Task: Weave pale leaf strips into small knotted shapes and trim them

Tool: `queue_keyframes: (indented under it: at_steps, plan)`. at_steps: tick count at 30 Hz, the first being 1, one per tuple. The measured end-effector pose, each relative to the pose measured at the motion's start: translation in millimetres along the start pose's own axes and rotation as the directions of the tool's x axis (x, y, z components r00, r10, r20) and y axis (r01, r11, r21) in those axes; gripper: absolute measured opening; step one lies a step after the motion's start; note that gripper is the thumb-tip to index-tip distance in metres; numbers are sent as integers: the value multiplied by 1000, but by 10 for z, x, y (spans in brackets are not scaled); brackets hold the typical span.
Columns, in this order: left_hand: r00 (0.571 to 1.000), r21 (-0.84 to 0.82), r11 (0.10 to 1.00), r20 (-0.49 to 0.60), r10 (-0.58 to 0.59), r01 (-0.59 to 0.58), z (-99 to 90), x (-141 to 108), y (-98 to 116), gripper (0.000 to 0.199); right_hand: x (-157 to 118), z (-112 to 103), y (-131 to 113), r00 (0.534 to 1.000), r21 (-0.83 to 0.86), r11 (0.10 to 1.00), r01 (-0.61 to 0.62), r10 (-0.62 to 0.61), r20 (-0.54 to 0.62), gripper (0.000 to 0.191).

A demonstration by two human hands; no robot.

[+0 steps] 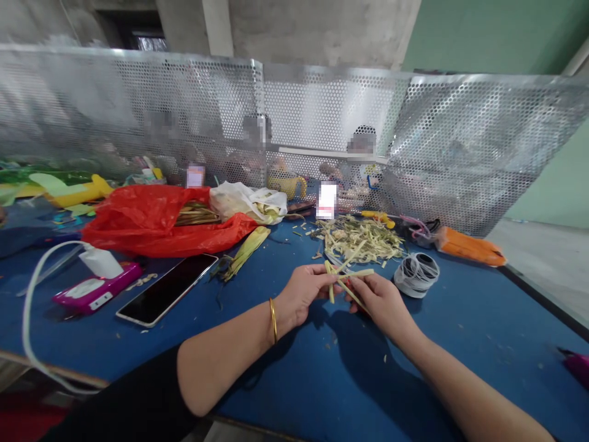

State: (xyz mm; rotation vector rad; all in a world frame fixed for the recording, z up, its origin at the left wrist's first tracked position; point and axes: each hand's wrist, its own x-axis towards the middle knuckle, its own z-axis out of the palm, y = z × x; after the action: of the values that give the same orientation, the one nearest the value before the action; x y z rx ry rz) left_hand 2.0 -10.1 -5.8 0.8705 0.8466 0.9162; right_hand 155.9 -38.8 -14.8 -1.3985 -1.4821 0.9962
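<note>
Several pale green-yellow plant strips point(332, 291) cross one another in a star-like shape between my two hands, above the blue table. My left hand point(306, 288), with a gold bangle at the wrist, pinches the crossing strips between thumb and fingers. From the other side my right hand point(380, 299) is closed on the strips too. A bit of red and a shiny sliver show by the right fingers; what they belong to is mostly hidden. Just beyond the hands lies a heap of cut plant scraps point(363, 239). A spool of white thread point(416, 274) stands right of my right hand.
Left on the blue table point(285, 380) lie a phone point(168, 290), a purple power strip point(99, 288) with a white charger and cable, a red plastic bag point(133, 218) and a bundle of husks point(246, 253). An orange packet point(472, 245) lies right. A perforated metal screen point(322, 110) stands behind.
</note>
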Motion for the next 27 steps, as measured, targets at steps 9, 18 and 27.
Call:
queue_keyframes:
  at_steps: [9, 18, 27]
  plan:
    - [984, 45, 996, -161, 81, -75, -36, 48, 19, 12, -127, -41, -134, 768, -497, 595, 632, -570, 294, 24]
    - [993, 177, 981, 99, 65, -82, 26, -35, -35, 13, -74, -166, -178, 844, -687, 606, 401, -536, 20, 20]
    - [999, 204, 979, 33, -17, 10, 71, -65, -98, 25, -14, -92, -35, 956, -621, 763, 179, -283, -72, 23]
